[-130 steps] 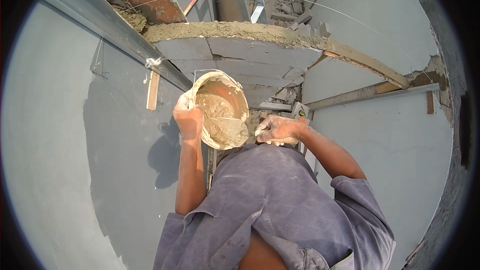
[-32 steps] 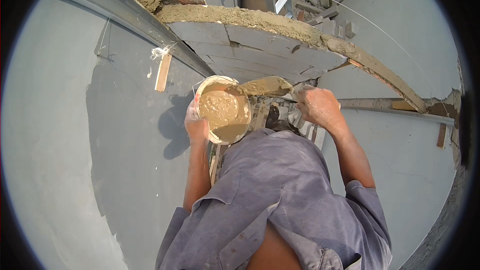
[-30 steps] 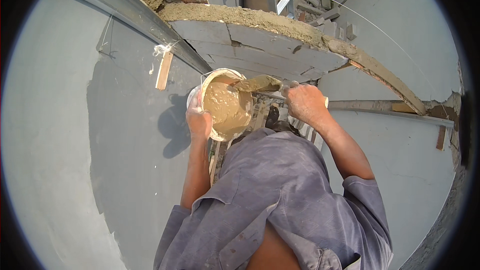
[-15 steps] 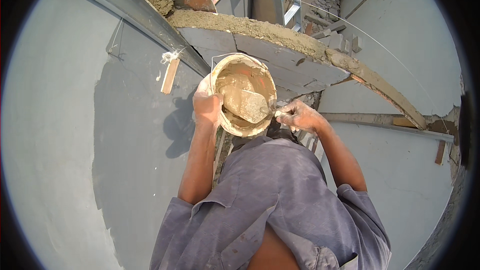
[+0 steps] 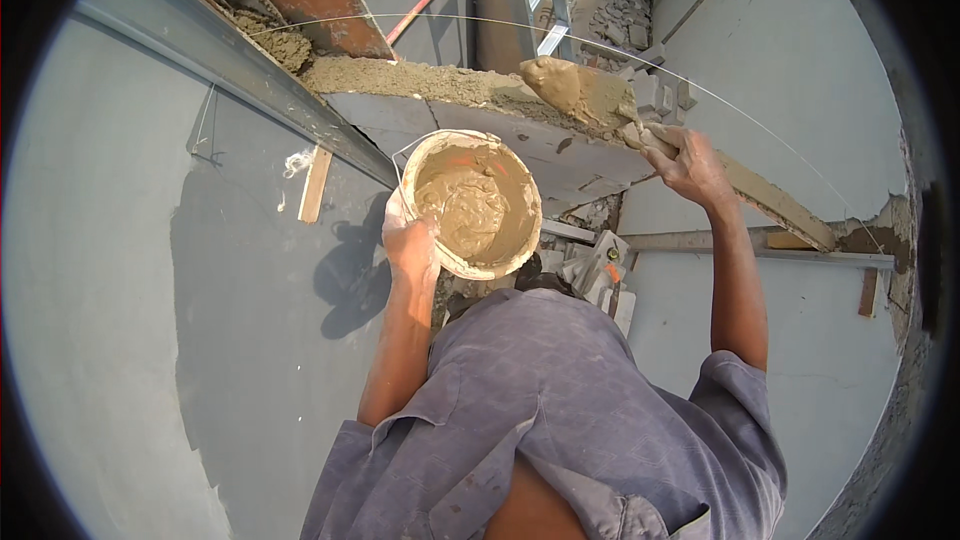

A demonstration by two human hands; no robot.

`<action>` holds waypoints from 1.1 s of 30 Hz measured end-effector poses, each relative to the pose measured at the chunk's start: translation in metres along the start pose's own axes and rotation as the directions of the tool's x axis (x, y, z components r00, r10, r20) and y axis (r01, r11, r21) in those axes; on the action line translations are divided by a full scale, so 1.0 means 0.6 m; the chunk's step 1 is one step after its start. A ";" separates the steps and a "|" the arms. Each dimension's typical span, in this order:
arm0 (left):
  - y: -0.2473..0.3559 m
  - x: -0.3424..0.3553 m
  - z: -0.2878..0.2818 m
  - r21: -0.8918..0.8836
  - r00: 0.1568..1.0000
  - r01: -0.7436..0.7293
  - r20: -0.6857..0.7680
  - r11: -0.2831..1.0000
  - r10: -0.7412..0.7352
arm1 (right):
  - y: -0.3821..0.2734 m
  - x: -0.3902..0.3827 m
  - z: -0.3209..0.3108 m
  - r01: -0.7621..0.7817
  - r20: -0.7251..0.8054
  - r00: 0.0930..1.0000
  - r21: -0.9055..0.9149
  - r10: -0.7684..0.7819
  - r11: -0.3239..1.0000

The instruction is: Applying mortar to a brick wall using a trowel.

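Note:
My left hand (image 5: 410, 245) grips the left side of a round bucket (image 5: 530, 230) held in front of my chest. Wet grey-brown mortar (image 5: 465, 202) lines it, and its wire handle rests up along the rim. Out to the right, my right hand (image 5: 690, 165) is closed around the handle of a trowel (image 5: 605, 98). A heap of mortar rides on the blade, its tip pointing left. The blade is over the mortar-topped edge of a low block wall (image 5: 490, 120); whether it touches that edge I cannot tell.
A metal ladder (image 5: 548, 0) stands beyond the wall, beside rubble (image 5: 625, 5). A thin string (image 5: 720, 85) arcs across above the wall. At left, a metal channel (image 5: 230, 70) runs along a grey panel with a wood strip (image 5: 315, 185). Broken blocks (image 5: 600, 270) lie below.
My right hand has lifted the trowel out of the bucket and carried it, loaded with mortar, up and right over the wall. The bucket stays in my left hand, slightly shifted.

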State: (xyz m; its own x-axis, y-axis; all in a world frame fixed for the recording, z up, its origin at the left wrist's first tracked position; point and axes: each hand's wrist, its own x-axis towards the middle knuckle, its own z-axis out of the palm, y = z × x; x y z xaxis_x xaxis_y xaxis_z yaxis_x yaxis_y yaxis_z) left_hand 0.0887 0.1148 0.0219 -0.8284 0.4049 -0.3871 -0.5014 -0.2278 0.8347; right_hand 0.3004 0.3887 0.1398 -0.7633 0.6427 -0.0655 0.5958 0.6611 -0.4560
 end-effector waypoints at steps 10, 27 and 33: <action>-0.085 -0.006 -0.161 0.051 0.966 0.087 -0.247 0.995 -0.072 | 0.083 -0.046 0.028 -0.008 -0.257 0.956 -0.498 -0.139 0.867; -0.083 -0.086 -0.305 0.209 0.868 0.208 -0.491 0.955 -0.082 | 0.095 -0.126 0.107 -0.183 -0.519 0.855 -0.336 -0.020 0.924; -0.109 -0.055 -0.351 0.303 0.921 0.196 -0.383 0.933 -0.069 | -0.006 -0.105 0.104 -0.287 -0.369 0.891 -0.010 0.263 0.958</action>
State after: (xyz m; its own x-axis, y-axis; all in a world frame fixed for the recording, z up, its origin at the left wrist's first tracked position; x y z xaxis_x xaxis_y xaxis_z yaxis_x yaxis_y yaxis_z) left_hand 0.0965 -0.0700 -0.1025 -0.8241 0.0499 -0.5642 -0.5542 0.1350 0.8214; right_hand 0.3305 0.3218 0.0900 -0.4315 0.8896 0.1498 0.7921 0.4531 -0.4090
